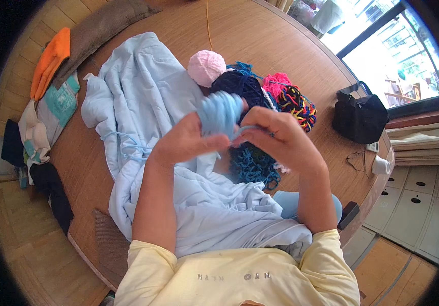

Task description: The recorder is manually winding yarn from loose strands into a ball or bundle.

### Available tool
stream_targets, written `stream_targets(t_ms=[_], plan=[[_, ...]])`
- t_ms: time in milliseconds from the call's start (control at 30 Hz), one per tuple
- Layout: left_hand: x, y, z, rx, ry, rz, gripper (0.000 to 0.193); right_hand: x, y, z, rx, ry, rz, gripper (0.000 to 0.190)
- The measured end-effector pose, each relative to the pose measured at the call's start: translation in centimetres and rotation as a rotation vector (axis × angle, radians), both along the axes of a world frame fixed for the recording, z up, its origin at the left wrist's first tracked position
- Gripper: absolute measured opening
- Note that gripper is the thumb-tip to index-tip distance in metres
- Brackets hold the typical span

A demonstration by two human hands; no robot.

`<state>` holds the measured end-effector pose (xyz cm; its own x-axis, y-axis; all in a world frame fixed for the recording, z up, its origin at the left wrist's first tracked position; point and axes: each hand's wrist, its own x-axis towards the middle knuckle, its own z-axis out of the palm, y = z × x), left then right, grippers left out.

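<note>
A bundle of light blue yarn (220, 113), blurred by motion, is wound around my left hand (188, 139). My right hand (274, 132), just beside it, pinches a light blue strand (252, 128) between thumb and fingers. Under both hands lies a pale blue quilted cloth (146, 72) that spreads over my lap. A few loose light blue strands (129, 144) trail across the cloth, left of my left wrist. Beyond my hands are a pale pink yarn ball (206, 68) and dark navy yarn (238, 86). Teal looped yarn (255, 164) lies below my right hand.
Bright pink yarn (276, 82) and a multicoloured yarn bundle (297, 107) lie on the wooden table (250, 30). To the right are a black bag (360, 116), eyeglasses (359, 160) and a white cup (381, 166). Orange fabric (51, 63) hangs at the left edge.
</note>
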<state>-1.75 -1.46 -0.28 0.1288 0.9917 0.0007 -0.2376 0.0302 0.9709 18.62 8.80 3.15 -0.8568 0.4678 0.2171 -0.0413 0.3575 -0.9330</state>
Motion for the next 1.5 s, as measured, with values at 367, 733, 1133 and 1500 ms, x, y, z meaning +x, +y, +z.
stream_targets(t_ms=[367, 733, 1133, 1500], plan=[[2.0, -2.0, 1.5, 0.156, -0.809, -0.291, 0.088, -1.2, 0.3, -1.6, 0.02, 0.026, 0.017, 0.013], [-11.3, -12.8, 14.6, 0.674, -0.982, 0.334, 0.065, 6.8, 7.2, 1.0, -0.106, -0.269, -0.39, 0.009], [-14.2, -18.0, 14.4, 0.485, -0.846, 0.465, 0.06, 25.3, 15.6, 8.4, 0.187, -0.544, -0.634, 0.01], [4.2, -3.8, 4.6, -0.267, -0.289, -0.226, 0.045, 6.1, -2.7, 6.4, 0.006, -0.104, 0.025, 0.074]])
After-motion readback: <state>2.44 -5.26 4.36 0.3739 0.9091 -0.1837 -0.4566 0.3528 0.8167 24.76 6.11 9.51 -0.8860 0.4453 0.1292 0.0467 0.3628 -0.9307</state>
